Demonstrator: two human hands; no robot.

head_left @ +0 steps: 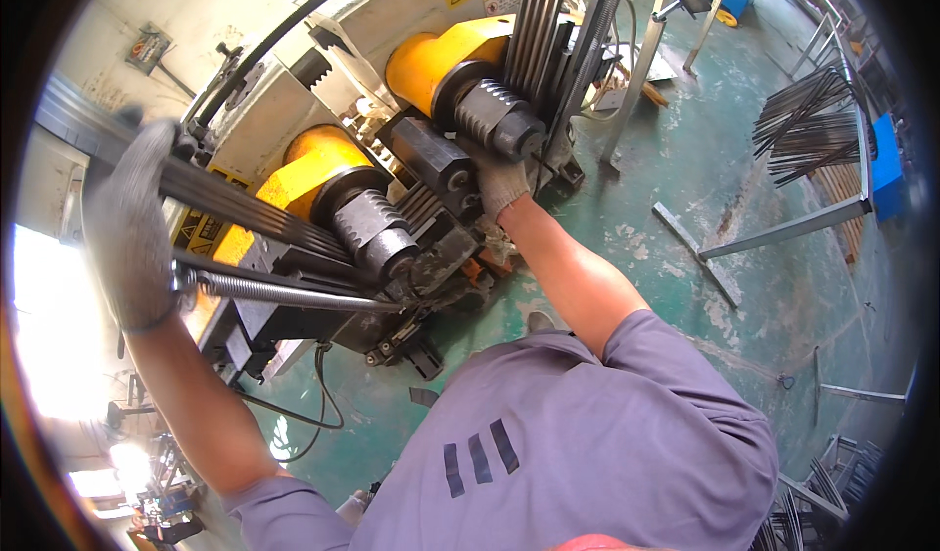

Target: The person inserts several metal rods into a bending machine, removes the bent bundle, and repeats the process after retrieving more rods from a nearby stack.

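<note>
My left hand (129, 233), in a grey knit glove and smeared by motion, is closed across a bundle of long dark metal bars (257, 206). The bars slope down right to a ribbed dark cylinder (370, 226) with a yellow collar (318, 164). Beside my left wrist lies a coil spring (284, 289). In a matching glove, my right hand (501, 184) reaches in under a second ribbed cylinder (496, 115), next to a black block (428, 160). Its fingers are hidden by these machine parts. More upright bars (537, 27) lean by the second yellow collar (431, 67).
The machine's pale housing (245, 125) stands ahead. A hose (328, 404) loops down to the green floor (676, 160). On the right are a grey metal stand (783, 243) and a heap of thin dark rods (803, 125). A blue bin (889, 164) is beyond them.
</note>
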